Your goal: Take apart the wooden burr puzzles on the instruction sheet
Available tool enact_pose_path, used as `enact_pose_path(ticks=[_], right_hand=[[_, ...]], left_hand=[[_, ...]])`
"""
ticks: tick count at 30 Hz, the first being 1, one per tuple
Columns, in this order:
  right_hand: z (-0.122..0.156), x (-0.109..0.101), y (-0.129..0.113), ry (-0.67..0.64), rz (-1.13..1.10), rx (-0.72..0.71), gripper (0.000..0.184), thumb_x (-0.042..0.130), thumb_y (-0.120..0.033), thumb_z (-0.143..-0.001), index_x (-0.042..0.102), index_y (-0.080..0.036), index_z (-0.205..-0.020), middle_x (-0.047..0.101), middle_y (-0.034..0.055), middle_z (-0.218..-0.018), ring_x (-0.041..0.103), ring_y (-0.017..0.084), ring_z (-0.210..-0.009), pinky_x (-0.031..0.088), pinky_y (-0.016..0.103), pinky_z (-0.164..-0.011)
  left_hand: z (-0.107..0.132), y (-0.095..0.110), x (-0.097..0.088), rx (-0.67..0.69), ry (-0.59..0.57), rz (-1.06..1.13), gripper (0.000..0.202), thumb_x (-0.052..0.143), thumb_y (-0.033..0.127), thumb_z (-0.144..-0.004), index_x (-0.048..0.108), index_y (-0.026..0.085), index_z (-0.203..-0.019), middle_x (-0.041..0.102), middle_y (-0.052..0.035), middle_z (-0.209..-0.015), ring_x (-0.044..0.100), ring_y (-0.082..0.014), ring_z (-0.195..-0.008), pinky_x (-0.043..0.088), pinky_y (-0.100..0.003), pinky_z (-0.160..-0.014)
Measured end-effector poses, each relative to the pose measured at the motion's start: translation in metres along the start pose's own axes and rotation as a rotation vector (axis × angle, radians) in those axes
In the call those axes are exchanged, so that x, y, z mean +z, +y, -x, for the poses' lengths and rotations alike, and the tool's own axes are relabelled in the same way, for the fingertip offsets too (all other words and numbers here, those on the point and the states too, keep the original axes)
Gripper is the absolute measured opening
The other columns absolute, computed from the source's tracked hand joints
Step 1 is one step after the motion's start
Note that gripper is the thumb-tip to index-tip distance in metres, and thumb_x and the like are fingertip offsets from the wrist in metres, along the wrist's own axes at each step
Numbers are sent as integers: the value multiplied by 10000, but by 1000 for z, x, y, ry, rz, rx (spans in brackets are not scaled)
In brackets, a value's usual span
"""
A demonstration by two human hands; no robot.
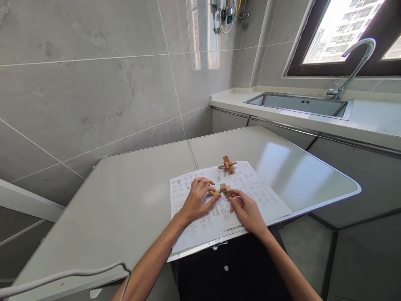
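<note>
A single head-worn camera looks forward and down from above the table's near edge (pixel 200 246), the held wooden pieces (pixel 223 187) at middle distance, the sink (pixel 291 104) farther off.

Bright daylight is admitted through the dark-framed glass window (pixel 341 31), its view partly bleached. White glare is thrown across the pale, glossy, angular bench (pixel 140 188), and 2 bright strips are mirrored in the grey, polished wall tiles (pixel 125 92). Outer shapes are stretched by wide-angle distortion; fine marks on the white, printed paper sheet (pixel 216 221) are blurred.
</note>
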State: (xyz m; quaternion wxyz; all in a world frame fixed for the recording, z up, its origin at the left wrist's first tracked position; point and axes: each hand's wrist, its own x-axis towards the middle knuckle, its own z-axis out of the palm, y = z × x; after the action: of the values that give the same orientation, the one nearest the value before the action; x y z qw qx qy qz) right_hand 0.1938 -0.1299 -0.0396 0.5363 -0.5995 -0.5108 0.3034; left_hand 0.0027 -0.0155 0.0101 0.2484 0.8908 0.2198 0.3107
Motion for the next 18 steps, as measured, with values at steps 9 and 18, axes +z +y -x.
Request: enact_pose_path(ticks=[9, 18], right_hand=[[1, -1, -10, -94, 10, -27, 402, 555, -528, -1014, 657, -187, -1201, 702, 47, -819, 668, 208, -699, 531, 325, -679], [1, 3, -4, 64, 114, -13, 405, 593, -555, -984, 684, -185, -1122, 724, 88, -922, 656, 216, -760, 535, 326, -656]], left_hand=[[-1, -3, 1, 10, 45, -17, 108, 639, 345, -991, 670, 246, -1021, 695, -82, -1177, 548, -281, -1238, 444, -497, -1093], [-2, -22, -3, -178, 331, -329, 144, 651, 330, -963, 623, 228, -864, 699, -71, -1063, 594, -279, -1104, 480, -474, -979]])
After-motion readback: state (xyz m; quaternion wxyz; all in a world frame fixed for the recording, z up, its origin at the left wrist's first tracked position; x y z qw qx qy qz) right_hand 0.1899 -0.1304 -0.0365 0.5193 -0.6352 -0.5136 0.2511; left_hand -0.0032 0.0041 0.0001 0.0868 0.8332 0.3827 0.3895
